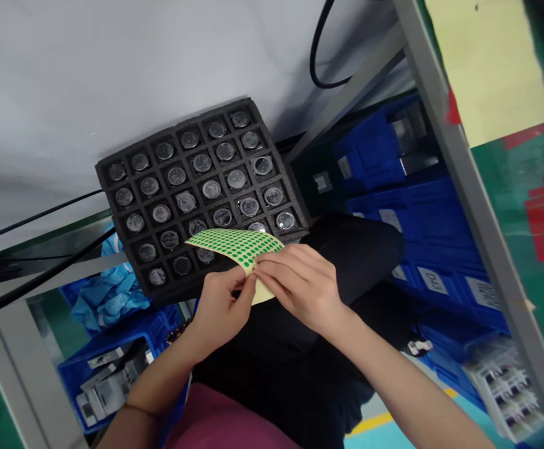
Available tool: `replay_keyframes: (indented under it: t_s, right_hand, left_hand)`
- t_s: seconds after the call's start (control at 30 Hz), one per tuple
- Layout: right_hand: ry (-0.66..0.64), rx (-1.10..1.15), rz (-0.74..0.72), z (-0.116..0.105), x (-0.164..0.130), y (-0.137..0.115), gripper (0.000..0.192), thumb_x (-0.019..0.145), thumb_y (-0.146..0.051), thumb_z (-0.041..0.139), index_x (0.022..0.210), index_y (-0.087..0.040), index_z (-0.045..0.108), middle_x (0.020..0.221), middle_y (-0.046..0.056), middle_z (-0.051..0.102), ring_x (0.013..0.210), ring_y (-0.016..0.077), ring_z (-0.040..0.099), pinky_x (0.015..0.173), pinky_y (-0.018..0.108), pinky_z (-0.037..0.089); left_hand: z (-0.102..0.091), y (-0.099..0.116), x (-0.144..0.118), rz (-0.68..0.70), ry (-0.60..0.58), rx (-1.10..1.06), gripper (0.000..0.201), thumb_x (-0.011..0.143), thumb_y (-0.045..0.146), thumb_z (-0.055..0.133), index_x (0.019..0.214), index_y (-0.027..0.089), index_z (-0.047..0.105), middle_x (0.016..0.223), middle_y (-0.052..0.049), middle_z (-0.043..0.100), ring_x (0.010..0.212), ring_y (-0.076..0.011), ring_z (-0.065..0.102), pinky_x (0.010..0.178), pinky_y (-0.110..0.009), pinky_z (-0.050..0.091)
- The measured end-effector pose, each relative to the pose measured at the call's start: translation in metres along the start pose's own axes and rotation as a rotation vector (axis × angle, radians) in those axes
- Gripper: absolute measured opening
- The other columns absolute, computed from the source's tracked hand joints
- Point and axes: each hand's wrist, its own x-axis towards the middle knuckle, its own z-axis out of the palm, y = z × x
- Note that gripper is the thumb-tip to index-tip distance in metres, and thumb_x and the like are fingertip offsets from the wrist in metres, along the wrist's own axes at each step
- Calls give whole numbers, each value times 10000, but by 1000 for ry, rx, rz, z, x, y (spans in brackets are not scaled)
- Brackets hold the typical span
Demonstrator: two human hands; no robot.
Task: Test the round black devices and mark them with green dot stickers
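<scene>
Sticker sheet [237, 244] just in front of foam tray [197, 193], curled back so dots lift | your left hand [218, 305] pinches its edge | your right hand [300, 284] closed, fingertips picking there.

Head view, steeply downward, close over lap

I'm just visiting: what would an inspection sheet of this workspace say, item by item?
Surface: white table, black foam tray at its edge.
Job's things: sticker sheet of green dots, bent over the tray's near edge; tray cells hold round metal discs.
Clutter: nothing seen on the table.
Hands: left hand and right hand both pinch the sheet.
Cables: black cables at left, another looped at top.
Surroundings: blue bins under the table, grey frame, green floor.
</scene>
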Motion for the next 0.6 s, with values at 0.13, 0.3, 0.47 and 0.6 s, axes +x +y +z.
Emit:
replay_keyframes:
  t_s: [0.13,0.3,0.47,0.6]
  right_hand:
    - [-50,27,-78,-4,1,3,93,916,-109,563,927,-147,647,900,83,737,808,191,675,713,322,541]
    - [-48,174,289,5,16,61,118,915,-194,545,821,-188,617,874,63,693,825,187,652,757,315,517]
    - [-203,216,641,41,32,142,142,829,-128,560,694,-169,582,603,4,609,531,148,587,607,273,470]
    - [-249,217,712,58,34,158,140,794,-103,580,672,-169,598,610,14,632,604,165,619,664,271,461]
  left_hand:
    - [-2,0,0,3,1,6,339,875,288,524,566,151,539,515,28,460,497,-92,401,498,-216,321]
    - [-6,-13,3,-74,47,-92,339,872,314,526,573,158,560,523,16,511,529,-120,481,527,-220,399]
    - [-8,-21,3,-108,29,-81,322,861,316,534,579,164,570,544,6,553,547,-137,522,568,-245,454]
    - [-7,-20,3,-124,28,-79,326,861,324,531,577,169,565,532,10,542,545,-139,525,583,-251,469]
